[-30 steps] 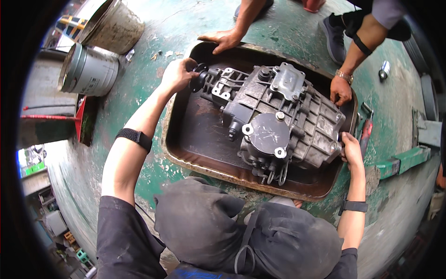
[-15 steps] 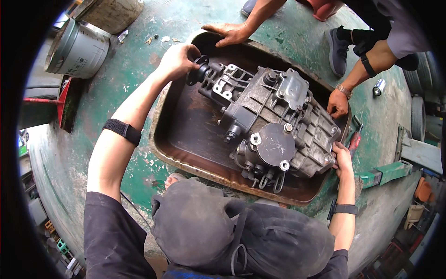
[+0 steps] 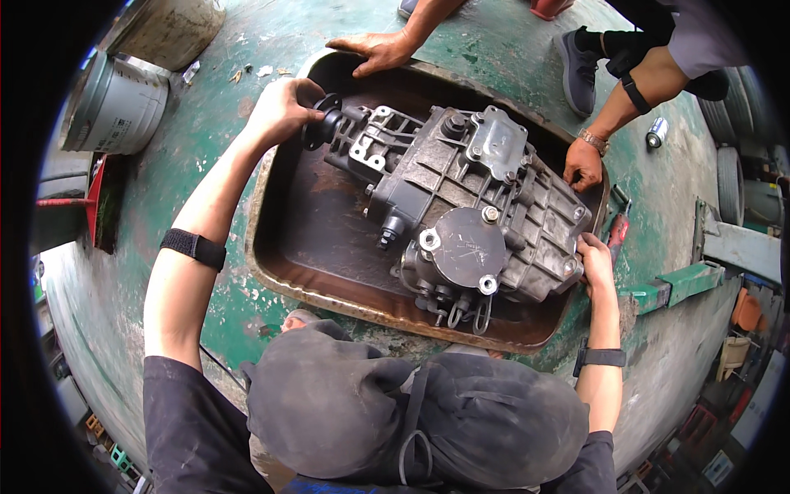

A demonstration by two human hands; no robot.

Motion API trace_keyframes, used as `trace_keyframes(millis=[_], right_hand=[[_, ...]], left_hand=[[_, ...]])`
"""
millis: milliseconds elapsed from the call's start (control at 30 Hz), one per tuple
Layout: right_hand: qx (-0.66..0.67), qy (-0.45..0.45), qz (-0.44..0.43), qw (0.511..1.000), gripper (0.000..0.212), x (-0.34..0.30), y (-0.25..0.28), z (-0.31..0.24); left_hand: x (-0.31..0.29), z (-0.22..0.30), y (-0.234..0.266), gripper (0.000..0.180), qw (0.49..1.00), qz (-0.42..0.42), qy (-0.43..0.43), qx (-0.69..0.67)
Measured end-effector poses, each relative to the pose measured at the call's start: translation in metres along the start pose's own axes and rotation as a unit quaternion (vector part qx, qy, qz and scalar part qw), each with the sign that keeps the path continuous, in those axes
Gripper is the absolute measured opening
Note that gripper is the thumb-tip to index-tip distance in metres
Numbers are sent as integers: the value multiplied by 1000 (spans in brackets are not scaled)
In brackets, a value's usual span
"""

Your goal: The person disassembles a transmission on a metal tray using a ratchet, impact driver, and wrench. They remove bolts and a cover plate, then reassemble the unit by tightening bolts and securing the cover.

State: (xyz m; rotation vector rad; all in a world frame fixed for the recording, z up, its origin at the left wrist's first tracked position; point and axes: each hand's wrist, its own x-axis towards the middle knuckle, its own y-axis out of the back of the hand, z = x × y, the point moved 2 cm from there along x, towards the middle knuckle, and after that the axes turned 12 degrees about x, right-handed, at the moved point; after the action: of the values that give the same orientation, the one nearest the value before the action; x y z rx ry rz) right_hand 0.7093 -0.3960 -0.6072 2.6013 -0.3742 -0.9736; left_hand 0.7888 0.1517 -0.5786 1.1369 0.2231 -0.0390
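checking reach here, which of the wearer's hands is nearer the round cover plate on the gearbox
Right. The right hand grips the gearbox edge just beside the round cover plate; the left hand holds the shaft end at the far end.

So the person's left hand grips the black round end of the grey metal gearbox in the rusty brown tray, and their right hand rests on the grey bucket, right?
Not quite. The right hand rests on the grey metal gearbox at its far end, not the bucket, as the head view shows. The left hand does grip the black round end, over the rusty brown tray.
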Motion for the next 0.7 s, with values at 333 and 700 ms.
trace_keyframes(millis=[333, 700], right_hand=[[1, 21, -46, 999, 21, 6, 3, 5], [1, 29, -20, 999, 21, -8, -4, -3]], left_hand=[[4, -10, -7, 39, 999, -16, 2, -42], [10, -47, -21, 40, 974, -67, 69, -205]])
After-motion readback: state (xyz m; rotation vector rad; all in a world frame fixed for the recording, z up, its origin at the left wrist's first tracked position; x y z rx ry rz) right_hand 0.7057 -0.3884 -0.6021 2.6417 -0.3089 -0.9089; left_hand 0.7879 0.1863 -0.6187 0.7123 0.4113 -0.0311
